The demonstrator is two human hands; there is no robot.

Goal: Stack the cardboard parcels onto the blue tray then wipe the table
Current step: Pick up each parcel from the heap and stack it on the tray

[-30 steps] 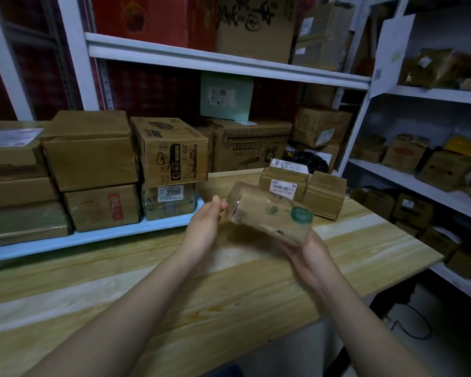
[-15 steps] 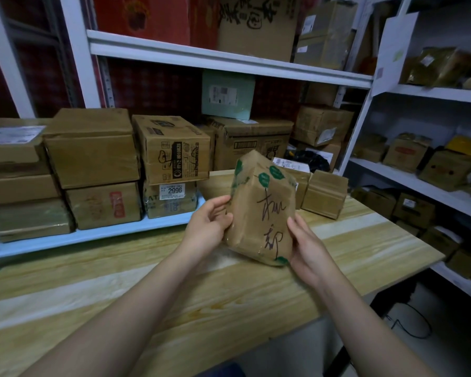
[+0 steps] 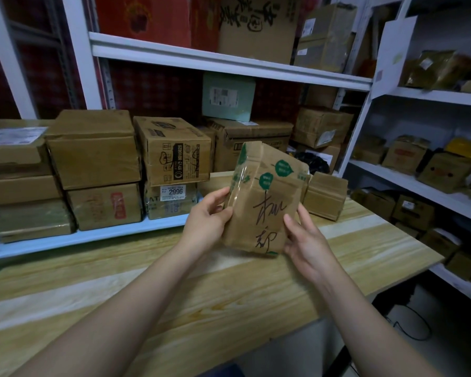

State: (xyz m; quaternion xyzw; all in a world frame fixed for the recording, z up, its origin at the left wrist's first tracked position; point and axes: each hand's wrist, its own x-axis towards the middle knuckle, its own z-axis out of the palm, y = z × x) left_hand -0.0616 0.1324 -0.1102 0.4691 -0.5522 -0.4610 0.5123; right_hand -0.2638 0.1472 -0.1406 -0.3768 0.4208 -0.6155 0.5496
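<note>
Storeroom, white shelving (image 3: 229, 61) packed with boxes, pale wooden table (image 3: 174, 295) in front. Fingers (image 3: 218, 194) of the left hand (image 3: 208, 227) are curled onto the left edge of the parcel (image 3: 264, 202), with one digit lower down pressing its front face. Right hand (image 3: 307, 246) is on the opposite side: thumb (image 3: 290, 223) lies on the front face near the lower right corner and the other fingers wrap behind the right edge, mostly hidden. Both hands grip the parcel between them.

Parcel is brown cardboard, held upright and tilted slightly, clear of the table, above its far middle part. It has glossy tape down the left side, green round stickers near the top and dark handwritten characters on the front.

Small carton (image 3: 325, 195) sits on the table just right of the parcel and behind it. Blue tray (image 3: 93, 236) lies along the far left of the table, loaded with stacked cartons (image 3: 172, 159) two and three high. One lower carton carries a white label reading 2996. Both forearms are bare and reach in from the bottom edge.
</note>
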